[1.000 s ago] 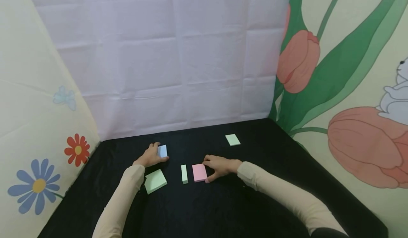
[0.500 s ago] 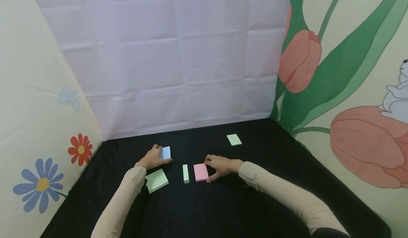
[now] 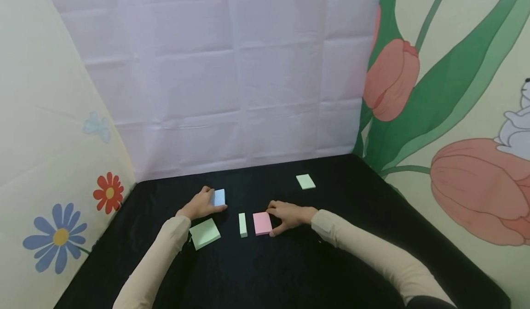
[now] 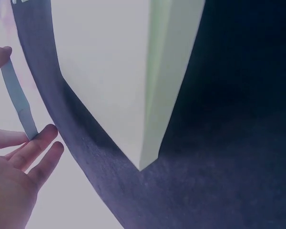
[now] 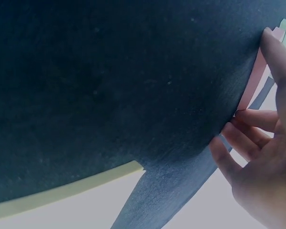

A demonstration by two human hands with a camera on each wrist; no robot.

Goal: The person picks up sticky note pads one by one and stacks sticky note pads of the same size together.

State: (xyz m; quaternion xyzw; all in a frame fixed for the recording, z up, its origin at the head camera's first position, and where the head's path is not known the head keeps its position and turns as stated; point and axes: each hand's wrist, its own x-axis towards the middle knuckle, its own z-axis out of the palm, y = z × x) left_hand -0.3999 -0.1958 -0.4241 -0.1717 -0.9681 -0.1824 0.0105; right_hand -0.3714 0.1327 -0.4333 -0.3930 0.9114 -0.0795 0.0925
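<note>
My left hand (image 3: pixel 200 204) holds a light blue sticky note pad (image 3: pixel 218 197) by its edges, thumb on the near side and fingers on the far side. In the left wrist view the blue pad (image 4: pixel 20 102) stands out against the white cloth and looks raised off the table. My right hand (image 3: pixel 289 215) grips a pink sticky note pad (image 3: pixel 262 223) between thumb and fingers; in the right wrist view its pink edge (image 5: pixel 253 81) sits by the black surface. Between the hands lies a narrow pale green pad (image 3: pixel 243 225). A larger green pad (image 3: pixel 205 234) is just below my left hand.
Another pale green pad (image 3: pixel 305 181) lies toward the back right of the black-covered table (image 3: pixel 265 272). A white cloth (image 3: pixel 236 79) hangs behind the table, and walls with painted flowers stand at both sides.
My left hand has shifted slightly right with the blue pad, bringing it a bit closer to the narrow green pad. The right hand keeps its grip on the pink pad without visible movement.
</note>
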